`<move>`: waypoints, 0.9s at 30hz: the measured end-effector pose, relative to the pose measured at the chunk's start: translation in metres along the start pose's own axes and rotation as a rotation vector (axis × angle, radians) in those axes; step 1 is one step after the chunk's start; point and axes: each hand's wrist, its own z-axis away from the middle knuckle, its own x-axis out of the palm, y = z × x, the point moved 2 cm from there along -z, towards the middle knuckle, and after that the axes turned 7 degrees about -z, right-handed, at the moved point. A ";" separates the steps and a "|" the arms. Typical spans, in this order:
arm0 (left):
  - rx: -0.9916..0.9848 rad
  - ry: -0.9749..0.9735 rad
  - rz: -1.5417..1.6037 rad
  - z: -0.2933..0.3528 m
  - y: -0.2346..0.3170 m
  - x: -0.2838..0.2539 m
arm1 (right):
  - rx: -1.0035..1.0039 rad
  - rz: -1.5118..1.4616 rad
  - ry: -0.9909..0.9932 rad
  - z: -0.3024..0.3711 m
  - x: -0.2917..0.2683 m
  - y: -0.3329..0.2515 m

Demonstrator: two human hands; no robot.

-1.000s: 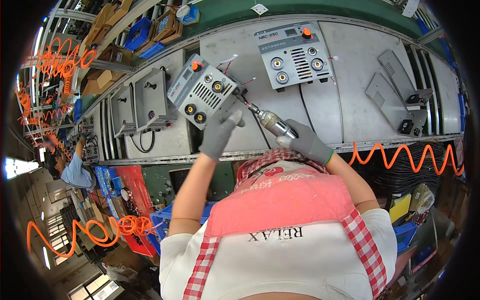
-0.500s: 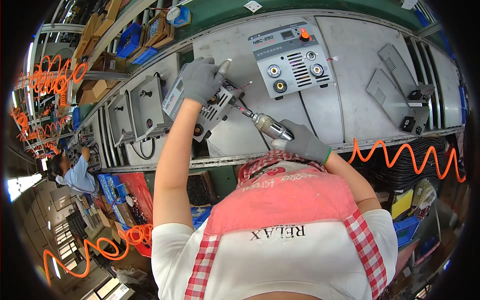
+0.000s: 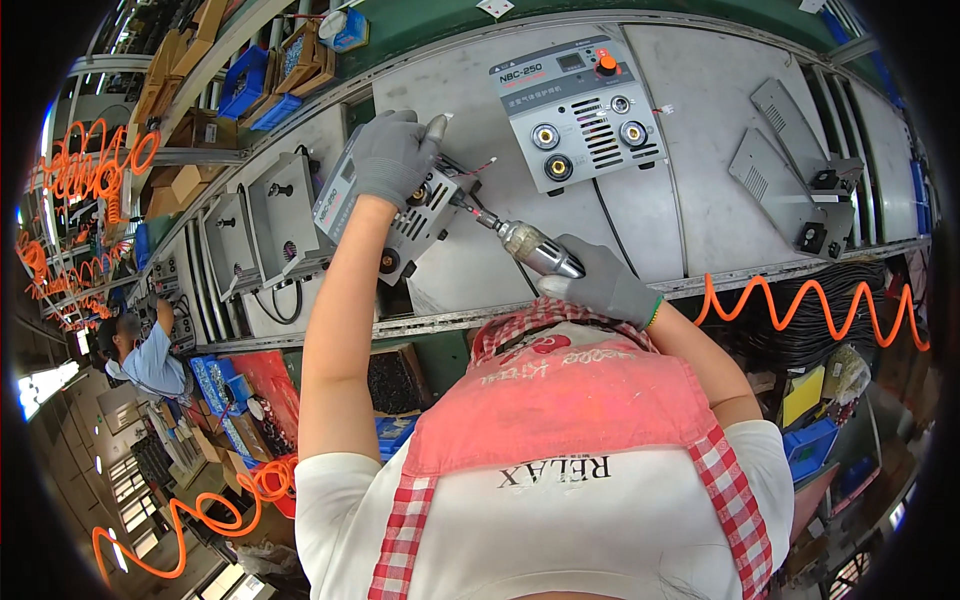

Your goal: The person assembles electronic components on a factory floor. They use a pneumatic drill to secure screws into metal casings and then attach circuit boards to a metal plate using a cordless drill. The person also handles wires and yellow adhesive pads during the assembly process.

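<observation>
There are two gloved hands, two grey control panels, one power screwdriver, two slotted metal plates and two open metal housings. One control panel, the tilted panel (image 3: pixel 408 228), lies directly beneath the left hand (image 3: pixel 392 158), its vent slots and lower sockets showing on the wrist side and to the right of the fingers. The other, the upright panel (image 3: pixel 578 115), sits to the right of the left fingers and beyond the right fingers, untouched, with an orange knob (image 3: pixel 606 62) at its far corner. Left of the left fingers stand the metal housings (image 3: pixel 288 210); well to the right of the right fingers lie the slotted plates (image 3: pixel 765 185).

The left fingers rest together over the tilted panel's upper part, thumb held out to the right; their tips are hidden, so I cannot tell whether they grip its edge or only press on it. The right hand (image 3: pixel 597 282) is closed around the rear of the power screwdriver (image 3: pixel 535 245), whose bit points ahead of these fingers, leftward, ending at the tilted panel's right side.
</observation>
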 end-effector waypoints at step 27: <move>-0.703 0.097 1.727 0.018 -0.005 -0.039 | 0.006 -0.308 0.051 0.066 0.003 -0.006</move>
